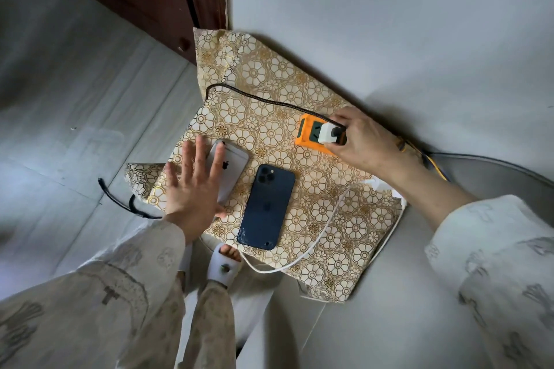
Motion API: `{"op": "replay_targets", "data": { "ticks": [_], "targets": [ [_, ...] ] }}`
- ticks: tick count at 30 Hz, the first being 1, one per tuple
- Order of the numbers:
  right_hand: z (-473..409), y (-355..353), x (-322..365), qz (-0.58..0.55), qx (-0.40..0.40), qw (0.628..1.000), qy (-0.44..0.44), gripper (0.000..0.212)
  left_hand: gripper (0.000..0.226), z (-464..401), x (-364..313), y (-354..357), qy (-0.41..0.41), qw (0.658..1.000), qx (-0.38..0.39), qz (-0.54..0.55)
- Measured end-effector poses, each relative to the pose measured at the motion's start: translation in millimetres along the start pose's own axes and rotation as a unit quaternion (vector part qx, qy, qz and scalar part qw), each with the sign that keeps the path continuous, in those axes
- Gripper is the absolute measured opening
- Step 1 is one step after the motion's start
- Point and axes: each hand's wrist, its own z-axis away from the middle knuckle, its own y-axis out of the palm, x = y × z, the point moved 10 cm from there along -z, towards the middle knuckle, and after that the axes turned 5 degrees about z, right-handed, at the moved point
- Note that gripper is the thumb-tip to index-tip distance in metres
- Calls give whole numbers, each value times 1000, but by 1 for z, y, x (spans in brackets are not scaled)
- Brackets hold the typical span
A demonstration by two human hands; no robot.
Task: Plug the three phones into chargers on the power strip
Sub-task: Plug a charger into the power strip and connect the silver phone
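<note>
R hand fingers clamp white charger into orange power strip, prob seating it; L hand, fingers spread flat, steadies silver phone.

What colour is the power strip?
Orange, seen in the head view: power strip under the right hand.

Blue phone: glossy glass back, cracked corner. Silver phone: matt metal. Power strip: orange plastic. Floral cloth: sheeny.

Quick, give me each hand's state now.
Left hand: open, fingers straight, resting on the silver phone.
Right hand: holding the white charger.
</note>
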Motion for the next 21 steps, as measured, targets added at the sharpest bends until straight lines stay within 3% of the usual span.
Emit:
{"op": "replay_targets", "data": {
  "ticks": [6, 12, 17, 21],
  "targets": [
    [6, 0, -2, 13, -25, 1000, 12, 43, 129, 1, 0, -2, 5, 1000, 4, 6],
    [22, 10, -1, -89, 24, 990, 106, 78, 128, 2, 1, -3, 17, 1000, 3, 21],
    [12, -36, 68, 64, -88, 994, 1, 66, 127, 1, 2, -3, 22, 999, -8, 44],
    [-30, -22, 138, 132, -34, 990, -32, 62, 122, 2, 4, -2, 57, 995, -29, 73]
  ]
}}
